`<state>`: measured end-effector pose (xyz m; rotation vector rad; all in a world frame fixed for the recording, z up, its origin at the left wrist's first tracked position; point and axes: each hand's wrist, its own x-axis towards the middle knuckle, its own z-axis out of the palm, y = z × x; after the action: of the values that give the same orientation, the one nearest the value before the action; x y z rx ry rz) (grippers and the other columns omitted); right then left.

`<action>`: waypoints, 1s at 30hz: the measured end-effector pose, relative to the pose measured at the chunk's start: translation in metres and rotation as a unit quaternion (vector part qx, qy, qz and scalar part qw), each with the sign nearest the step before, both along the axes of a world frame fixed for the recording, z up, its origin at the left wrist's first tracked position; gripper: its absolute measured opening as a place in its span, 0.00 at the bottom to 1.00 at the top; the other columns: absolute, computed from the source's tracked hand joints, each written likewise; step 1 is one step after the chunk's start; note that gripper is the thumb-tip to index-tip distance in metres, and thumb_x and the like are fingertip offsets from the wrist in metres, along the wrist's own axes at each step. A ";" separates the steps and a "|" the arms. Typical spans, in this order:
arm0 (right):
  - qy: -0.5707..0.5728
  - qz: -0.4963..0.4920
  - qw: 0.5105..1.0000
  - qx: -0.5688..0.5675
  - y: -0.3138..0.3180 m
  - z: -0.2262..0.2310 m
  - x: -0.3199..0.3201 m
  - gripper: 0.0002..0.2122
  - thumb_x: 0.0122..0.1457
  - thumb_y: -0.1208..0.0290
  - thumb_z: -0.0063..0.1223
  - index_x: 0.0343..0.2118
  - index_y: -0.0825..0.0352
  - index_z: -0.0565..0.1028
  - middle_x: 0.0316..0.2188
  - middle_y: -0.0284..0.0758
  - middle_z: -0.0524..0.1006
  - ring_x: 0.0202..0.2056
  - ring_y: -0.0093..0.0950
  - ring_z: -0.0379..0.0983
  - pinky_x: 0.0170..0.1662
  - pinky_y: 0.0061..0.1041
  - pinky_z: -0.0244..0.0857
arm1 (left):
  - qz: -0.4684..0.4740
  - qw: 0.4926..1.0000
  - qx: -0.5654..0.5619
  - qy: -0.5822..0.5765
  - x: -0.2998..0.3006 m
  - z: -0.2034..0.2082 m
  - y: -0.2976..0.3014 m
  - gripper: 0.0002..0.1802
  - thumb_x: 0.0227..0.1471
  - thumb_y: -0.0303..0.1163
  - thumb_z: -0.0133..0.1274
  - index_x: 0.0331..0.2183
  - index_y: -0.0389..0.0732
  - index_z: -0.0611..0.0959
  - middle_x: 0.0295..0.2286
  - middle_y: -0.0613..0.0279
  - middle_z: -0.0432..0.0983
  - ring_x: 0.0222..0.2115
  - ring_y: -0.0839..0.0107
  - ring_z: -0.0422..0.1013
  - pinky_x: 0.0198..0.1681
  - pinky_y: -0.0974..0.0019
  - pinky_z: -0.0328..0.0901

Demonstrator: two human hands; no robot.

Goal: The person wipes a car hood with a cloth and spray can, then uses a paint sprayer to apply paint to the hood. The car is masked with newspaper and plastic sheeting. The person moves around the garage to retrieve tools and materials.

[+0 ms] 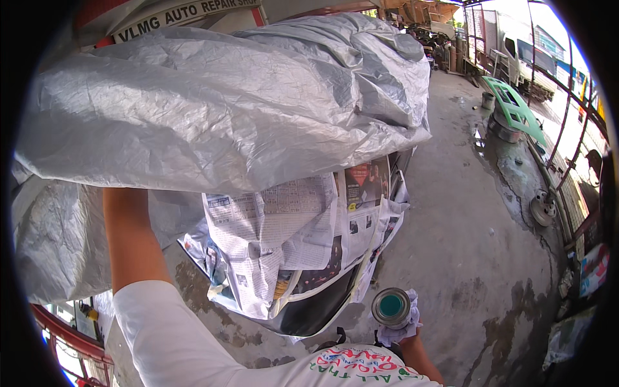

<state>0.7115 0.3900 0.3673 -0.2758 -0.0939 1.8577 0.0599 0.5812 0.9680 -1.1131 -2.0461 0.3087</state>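
Observation:
My left forearm (133, 235) reaches up beneath a crinkled silver tarp (213, 109), which hides the hand and its fingers. My right hand (412, 340), low and right of centre, is closed around an open round can of teal-green paint (391, 306). A crumpled white cloth or paper (402, 330) is bunched between that hand and the can. Under the tarp's near edge, newspaper sheets (277, 226) are taped over part of a vehicle, with a dark curved panel (316, 300) showing below them.
Concrete floor (451, 213) with wet patches runs along the right. A light-green vehicle panel (514, 106) rests on a metal drum or rim (503, 128). Nearby lies a rusty hub-like part (543, 208). A white truck (529, 61) stands beyond the metal fence (570, 103).

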 end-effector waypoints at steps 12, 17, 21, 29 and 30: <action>-0.046 0.031 0.998 0.008 -0.008 0.012 0.007 0.32 0.64 0.41 0.49 0.60 0.65 0.69 0.51 0.47 0.78 0.47 0.42 0.80 0.47 0.43 0.80 | -0.033 0.994 -0.036 0.100 0.046 0.013 0.042 0.43 0.54 0.51 0.60 0.66 0.49 0.68 0.65 0.49 0.64 0.66 0.48 0.59 0.64 0.45 0.61; -0.080 0.031 0.996 0.039 0.018 0.014 0.007 0.34 0.62 0.42 0.51 0.62 0.65 0.68 0.53 0.47 0.77 0.46 0.43 0.79 0.47 0.44 0.78 | -0.260 0.950 0.162 0.066 0.167 -0.061 -0.051 0.11 0.49 0.32 0.60 0.35 0.38 0.88 0.39 0.52 0.84 0.47 0.56 0.77 0.57 0.51 0.66; 0.001 0.115 0.984 0.133 0.034 0.008 0.008 0.30 0.64 0.48 0.51 0.64 0.62 0.67 0.58 0.45 0.75 0.54 0.45 0.77 0.58 0.52 0.73 | -0.491 0.711 0.424 -0.272 0.196 -0.171 -0.125 0.08 0.56 0.25 0.62 0.39 0.34 0.87 0.34 0.54 0.86 0.34 0.66 0.81 0.40 0.66 0.73; 0.011 0.036 0.998 0.047 0.042 0.008 0.019 0.32 0.62 0.48 0.56 0.64 0.63 0.66 0.58 0.46 0.74 0.54 0.43 0.77 0.58 0.47 0.73 | -0.700 0.414 0.532 -0.236 0.304 -0.209 -0.156 0.16 0.65 0.43 0.46 0.29 0.43 0.74 0.26 0.64 0.67 0.26 0.67 0.64 0.35 0.62 0.61; 0.026 0.035 0.998 0.048 0.039 0.014 0.019 0.32 0.61 0.49 0.56 0.64 0.63 0.66 0.59 0.46 0.74 0.55 0.43 0.76 0.58 0.47 0.73 | -0.778 0.342 0.467 -0.245 0.324 -0.237 -0.155 0.18 0.62 0.44 0.49 0.30 0.38 0.74 0.28 0.57 0.69 0.24 0.67 0.65 0.27 0.66 0.59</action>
<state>0.7302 0.4287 0.3813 -0.1597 -0.1591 1.9227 0.3841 0.4266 0.7311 -1.7144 -0.2355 -2.0348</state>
